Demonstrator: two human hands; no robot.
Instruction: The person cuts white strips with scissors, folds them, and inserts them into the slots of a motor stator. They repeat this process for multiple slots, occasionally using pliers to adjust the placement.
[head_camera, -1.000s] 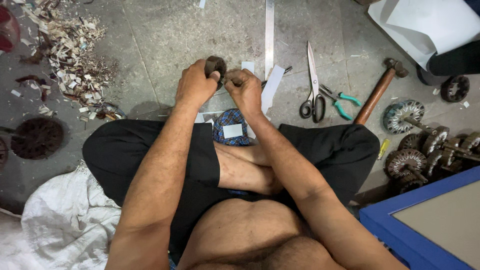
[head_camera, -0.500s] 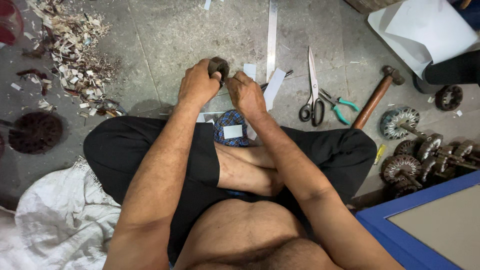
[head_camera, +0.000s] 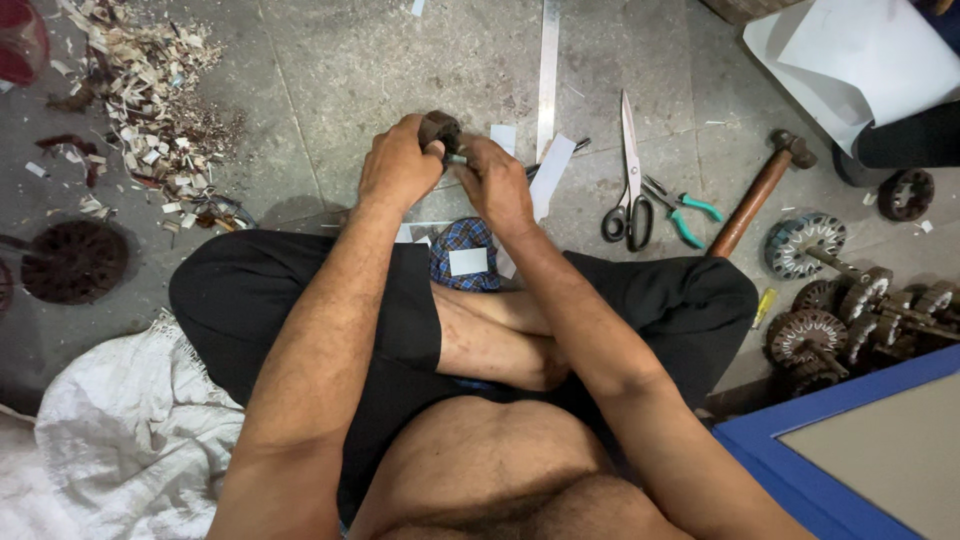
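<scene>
Rough concrete floor (head_camera: 350, 60), wooden-handled hammer (head_camera: 755, 195), shiny steel scissors (head_camera: 628, 170)

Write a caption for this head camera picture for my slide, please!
Seated on the floor, left hand and right hand grip a small dark motor rotor; scissors lie beside.

Ahead of grip: bare concrete floor (head_camera: 400, 60), passable.
Right of grip: paper strips (head_camera: 548, 175), scissors (head_camera: 628, 180), pliers (head_camera: 680, 210), hammer (head_camera: 755, 195).
Left of grip: scrap shavings (head_camera: 150, 100).

Blue-checked cloth (head_camera: 463, 243), teal-handled pliers (head_camera: 684, 213) (black shorts (head_camera: 300, 300)), white sack (head_camera: 130, 440).
</scene>
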